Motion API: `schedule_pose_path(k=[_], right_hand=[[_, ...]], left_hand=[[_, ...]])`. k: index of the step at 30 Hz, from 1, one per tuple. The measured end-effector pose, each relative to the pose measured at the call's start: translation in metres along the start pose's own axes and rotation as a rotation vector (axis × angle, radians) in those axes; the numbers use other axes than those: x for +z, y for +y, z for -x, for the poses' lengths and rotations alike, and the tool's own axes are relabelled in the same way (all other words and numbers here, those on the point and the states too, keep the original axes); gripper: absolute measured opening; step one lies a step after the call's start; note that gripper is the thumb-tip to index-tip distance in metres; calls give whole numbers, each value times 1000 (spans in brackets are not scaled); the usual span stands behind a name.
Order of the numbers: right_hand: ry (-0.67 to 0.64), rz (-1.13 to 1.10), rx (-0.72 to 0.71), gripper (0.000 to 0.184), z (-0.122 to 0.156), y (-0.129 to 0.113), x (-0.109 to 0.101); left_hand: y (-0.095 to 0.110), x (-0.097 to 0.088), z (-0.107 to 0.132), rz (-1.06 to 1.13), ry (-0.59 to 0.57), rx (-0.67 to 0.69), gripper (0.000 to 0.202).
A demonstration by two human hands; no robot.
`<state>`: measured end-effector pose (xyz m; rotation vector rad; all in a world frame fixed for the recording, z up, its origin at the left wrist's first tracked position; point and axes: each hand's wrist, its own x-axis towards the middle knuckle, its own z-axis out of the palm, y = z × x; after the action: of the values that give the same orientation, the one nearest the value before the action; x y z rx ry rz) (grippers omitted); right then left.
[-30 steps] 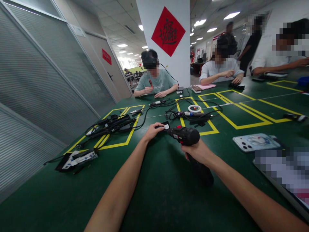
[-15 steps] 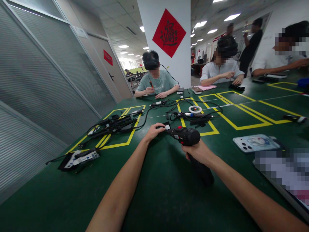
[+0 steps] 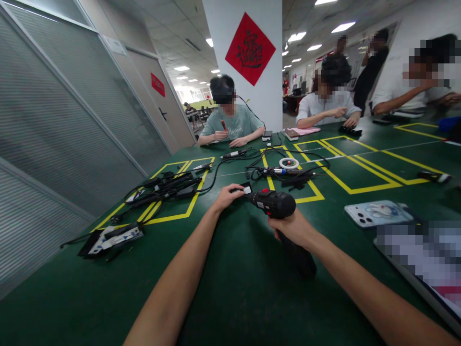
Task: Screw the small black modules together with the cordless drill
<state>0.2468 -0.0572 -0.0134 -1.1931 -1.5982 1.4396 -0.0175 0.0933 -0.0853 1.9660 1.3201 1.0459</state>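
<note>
My right hand (image 3: 291, 228) is wrapped round the grip of a black electric screwdriver (image 3: 275, 203) with a red switch, its nose pointing left. My left hand (image 3: 226, 196) is closed on a small black part with a white label (image 3: 246, 189), holding it on the green table (image 3: 230, 288) right at the screwdriver's tip. The tool's handle base (image 3: 298, 257) rests on the table below my right hand.
Black cables and adapters (image 3: 163, 187) lie at the left inside yellow tape lines. A flat black-and-white piece (image 3: 108, 238) is nearer left. A roll of white tape (image 3: 288, 163) and more cables sit ahead. A phone (image 3: 378, 213) lies at the right. Several people sit at the far side.
Both hands and the screwdriver stay in place; only the camera view has shifted slightly.
</note>
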Motion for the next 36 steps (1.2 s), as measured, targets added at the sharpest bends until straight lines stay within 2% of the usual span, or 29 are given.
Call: schedule_pose_path(k=[7,14,17,20,22,25,28,32,36], right_hand=[[4,-3,-6,6,1,-2,1],[1,22,48,13,3,-5,0],[22,171,19,29,11,-8,0],[138,495,-113,61,23,-11,6],[162,715,-141,76,29,-11,14],[88,940,-118,85,35,-6,30],[-21,1055,-55,97,39,-1,44],[-178,1016,-54,100,48,1,54],[-196,985,-22,102,53,1,58]], left_hand=[[3,0,1,-18,1,-7,32],[3,-1,2,-26,3,-5,33],[1,-1,2,-22,3,1,32],[0,-1,3,-20,-3,7,32],[0,-2,3,-23,-6,10,32],[1,-3,3,-32,-8,17,32],[2,-3,3,-44,-8,33,34],[2,-2,8,-74,26,42,42],[8,-2,21,-271,187,138,49]])
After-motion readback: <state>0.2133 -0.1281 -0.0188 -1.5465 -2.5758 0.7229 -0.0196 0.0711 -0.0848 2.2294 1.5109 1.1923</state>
